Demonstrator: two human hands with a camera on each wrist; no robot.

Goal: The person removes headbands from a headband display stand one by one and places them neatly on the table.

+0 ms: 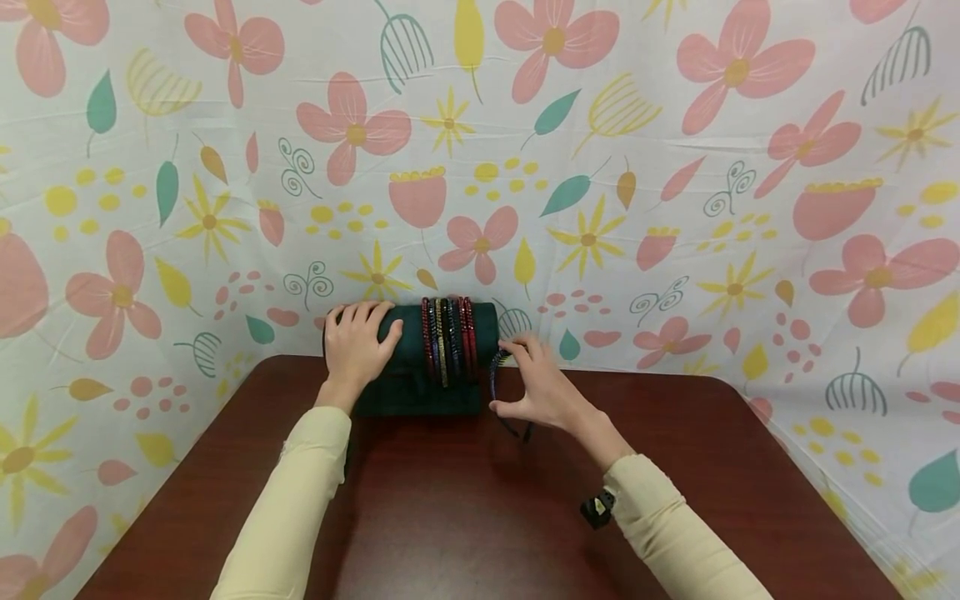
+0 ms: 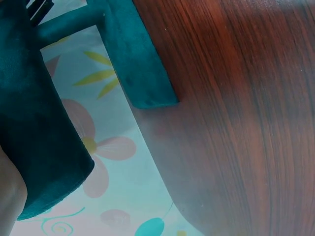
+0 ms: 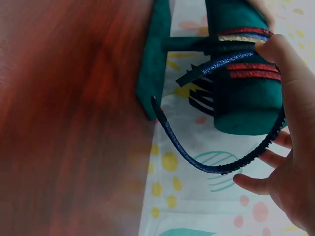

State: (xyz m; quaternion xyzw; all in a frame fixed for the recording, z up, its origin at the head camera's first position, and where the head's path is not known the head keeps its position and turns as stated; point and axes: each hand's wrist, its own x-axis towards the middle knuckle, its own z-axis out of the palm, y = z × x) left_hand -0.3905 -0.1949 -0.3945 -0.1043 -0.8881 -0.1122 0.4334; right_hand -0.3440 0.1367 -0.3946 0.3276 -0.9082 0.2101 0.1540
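table (image 1: 420, 517): glossy brown wood
stand (image 1: 405, 354): velvety green roll, ringed with beaded headbands (image 1: 445, 342)
left hand (image 1: 354, 346): fingers bent over stand
right hand (image 1: 546, 389): gripping glittery blue hairband (image 3: 209, 169)

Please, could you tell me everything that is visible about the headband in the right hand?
The headband is a dark blue, open curve, apparently covered in glittery fabric, with small toothlike bumps along part of its edge and plain dark tips, both free. The right hand holds it in its fingers, beside the right end of the green roll; whether they touch is unclear.
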